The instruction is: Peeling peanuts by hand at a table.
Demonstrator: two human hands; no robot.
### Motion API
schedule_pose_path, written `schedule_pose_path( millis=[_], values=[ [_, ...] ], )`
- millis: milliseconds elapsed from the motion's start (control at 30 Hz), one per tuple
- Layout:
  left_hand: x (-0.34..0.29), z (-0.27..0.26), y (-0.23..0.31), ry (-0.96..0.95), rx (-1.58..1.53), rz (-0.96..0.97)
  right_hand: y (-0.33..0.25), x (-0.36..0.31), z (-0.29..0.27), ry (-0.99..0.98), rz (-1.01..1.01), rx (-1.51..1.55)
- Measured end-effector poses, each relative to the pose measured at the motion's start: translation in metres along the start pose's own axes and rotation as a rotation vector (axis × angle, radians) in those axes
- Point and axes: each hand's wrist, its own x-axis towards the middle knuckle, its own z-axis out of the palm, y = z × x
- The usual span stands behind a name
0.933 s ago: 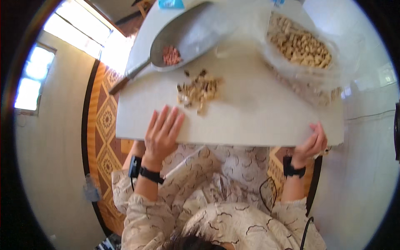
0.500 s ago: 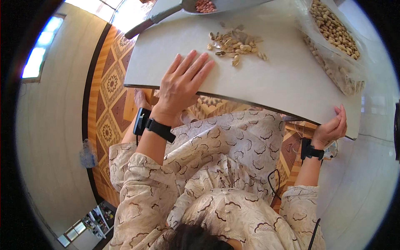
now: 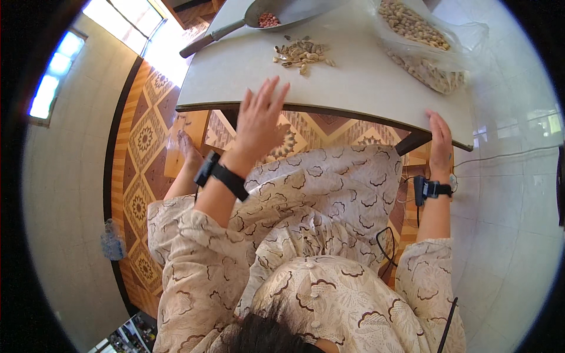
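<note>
My left hand (image 3: 261, 123) is over the front edge of the white table (image 3: 229, 85), palm down with its fingers spread and nothing in it. A small heap of peanut shells (image 3: 303, 53) lies just beyond its fingertips. At the table's front right corner is my right hand (image 3: 439, 144), its fingers stretched out close together along the edge. No object shows in it, though its palm is partly hidden. Farther back on the right, a clear plastic bag (image 3: 435, 76) full of unshelled peanuts (image 3: 412, 23) lies nearest to that hand.
A grey metal pan (image 3: 294, 15) with a dark handle sits at the back left, holding reddish shelled peanuts (image 3: 269, 20). A table leg (image 3: 412, 142) stands by my right knee. A cable (image 3: 506, 154) runs along the right side. A clear plastic bottle (image 3: 113, 240) is by the left wall.
My left hand has come off the tabletop, back toward me, its fingers spreading. The right hand's curled fingers have straightened. The whole view has shifted, with the table and bag now farther left.
</note>
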Motion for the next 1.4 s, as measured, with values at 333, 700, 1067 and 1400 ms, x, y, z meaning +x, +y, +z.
schedule_pose_path(
  millis=[333, 700, 1067, 1400],
  values=[
    [-0.162, 0.072, 0.090, -1.165, -0.646, 0.327, 0.046, -0.210, -0.050, -0.449, 0.722, 0.282],
    [-0.148, 0.026, 0.062, -1.036, -0.578, 0.126, 0.030, -0.260, -0.020, -0.691, 0.473, -0.079],
    [-0.212, -0.002, -0.045, -0.680, -0.510, -0.528, 0.084, -0.347, 0.001, -0.830, 0.779, 0.088],
    [-0.200, 0.042, -0.048, -0.776, -0.649, -0.786, 0.077, -0.373, 0.001, -0.693, 1.263, 0.976]
  ],
)
